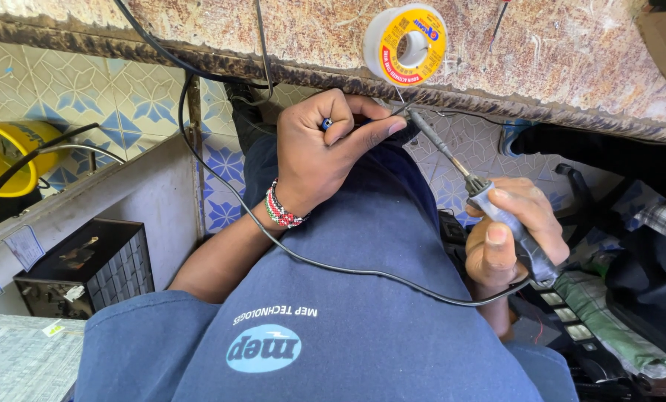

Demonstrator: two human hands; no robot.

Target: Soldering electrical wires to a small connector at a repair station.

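Solder spool lies on the speckled bench, just above the left hand, with a thin strand of solder running down from it towards the fingertips. That hand is curled shut, pinching a small part with a blue end between thumb and forefinger at the bench edge; what the part is cannot be told. A beaded wristband circles its wrist. The right hand is closed around the grey grip of a soldering iron, whose tip slants up to meet the left hand's fingertips. A black cord loops from the iron across the blue shirt below both hands. Left of the left hand stands a yellow bucket, its contents out of sight, and a black box by a low wall. Blue-patterned floor tiles spread beneath.
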